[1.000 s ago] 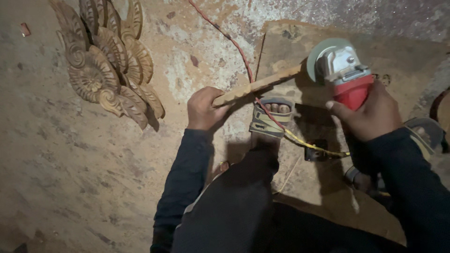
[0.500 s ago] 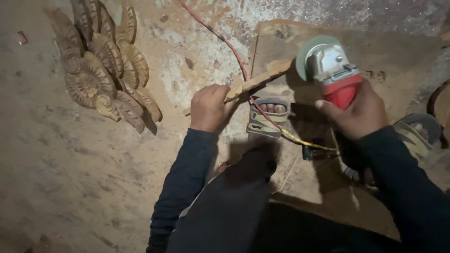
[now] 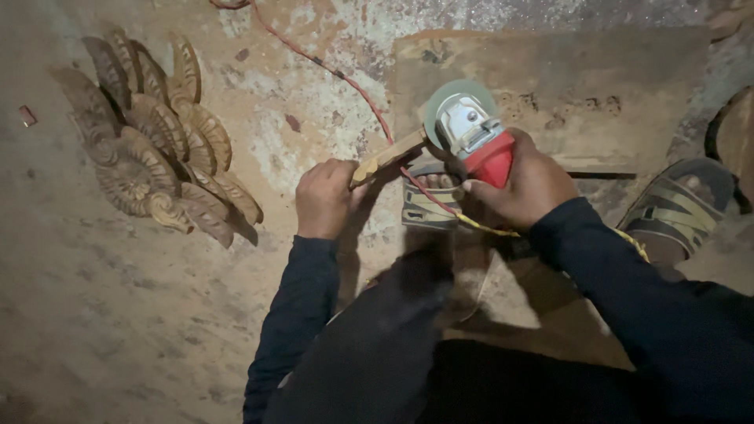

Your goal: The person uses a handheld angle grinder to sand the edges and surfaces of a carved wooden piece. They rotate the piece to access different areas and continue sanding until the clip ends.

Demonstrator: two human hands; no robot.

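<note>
- Your left hand (image 3: 326, 198) is clamped around the near end of a narrow carved wooden strip (image 3: 386, 158), which slants up and to the right from your fist.
- Your right hand (image 3: 525, 187) is wrapped tight on the red body of an angle grinder (image 3: 470, 129), with its grey-green disc meeting the strip's far end.
- Judging by that contact, you are at the grinding step, shaping the tip of the strip.
- The next move calls for a steady grip on both and a light feed of the disc along the edge, kept clear of your left fingers.
- Both forearms reach forward over your knee, elbows bent, fists close together above your sandalled foot (image 3: 428, 200).
- The red cable (image 3: 345, 78) runs across the dusty floor (image 3: 118, 314) and passes under the strip; mind it near the disc.
- A pile of carved wooden ornaments (image 3: 153, 137) lies well apart, toward the floor's left side.
</note>
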